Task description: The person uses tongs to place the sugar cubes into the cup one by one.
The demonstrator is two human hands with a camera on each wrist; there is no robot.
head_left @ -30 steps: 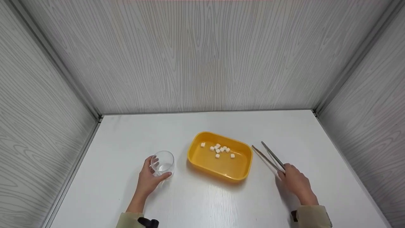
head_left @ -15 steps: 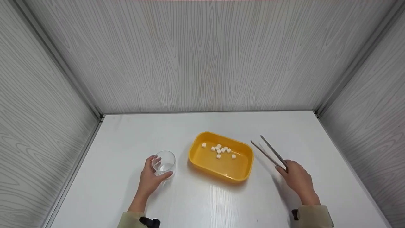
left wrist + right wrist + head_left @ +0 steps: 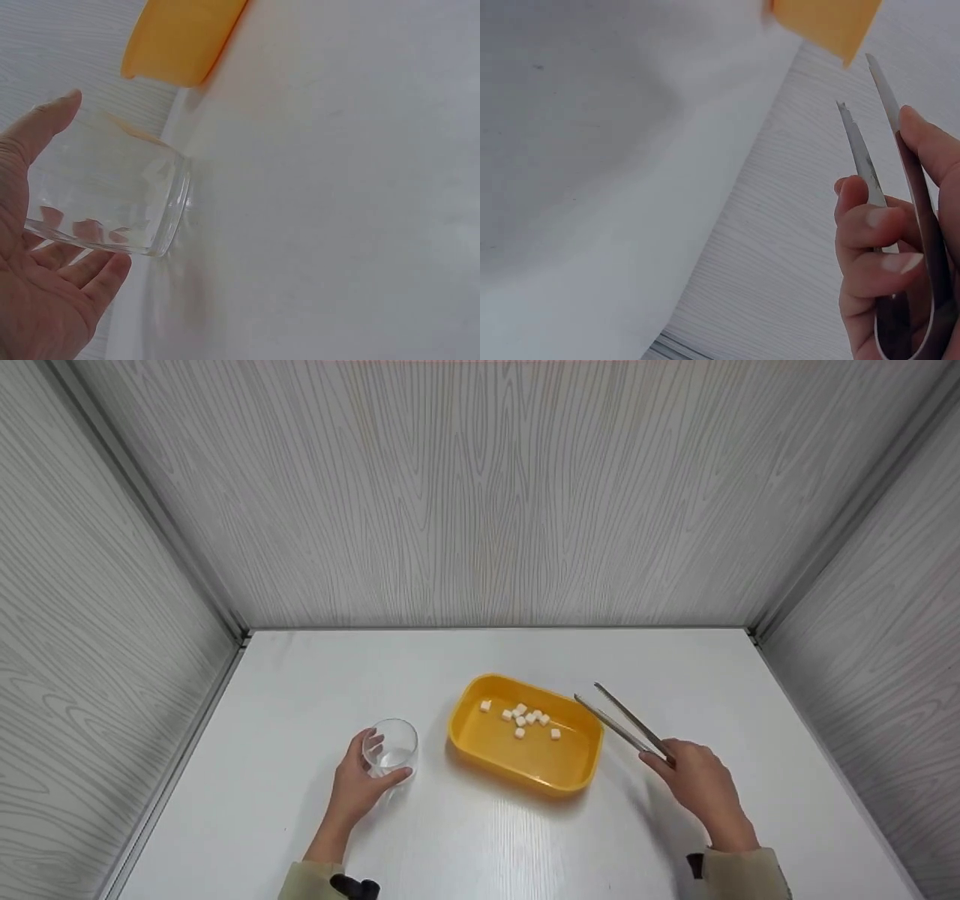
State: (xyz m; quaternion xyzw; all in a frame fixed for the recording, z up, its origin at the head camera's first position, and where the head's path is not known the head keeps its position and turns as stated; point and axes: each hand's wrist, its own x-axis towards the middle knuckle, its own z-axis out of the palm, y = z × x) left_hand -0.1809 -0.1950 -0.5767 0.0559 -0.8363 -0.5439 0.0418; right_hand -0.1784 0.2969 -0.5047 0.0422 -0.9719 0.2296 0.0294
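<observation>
1. Nearing the tray [image 3: 540, 754]: the tongs [image 3: 611, 722] have swung towards it over the last second. Tips now at its 2 o'clock corner; can't tell if they touch the rim. Arms spread, nothing between them.
2. Meaning: tips closer to the white cubes [image 3: 521, 721], none picked up yet.
3. Right hand [image 3: 701, 784]: fingers curled round the tongs, between tray's 3 and 4 o'clock.
4. Tray sits mid-table. Most cubes bunched towards its 12; one loner at 10, another around 3.
5. Left hand [image 3: 358, 784]: thumb and fingers round the clear glass [image 3: 391, 744], upright at tray's 9 o'clock, no cubes inside. No real change there.
6. In the way: tray's raised wall, between tips and cubes. Bunched cubes look awkward to single out, my read.
7. Further out: white table [image 3: 465, 847], wood-grain panels [image 3: 480, 495] at 9, 12 and 3.
</observation>
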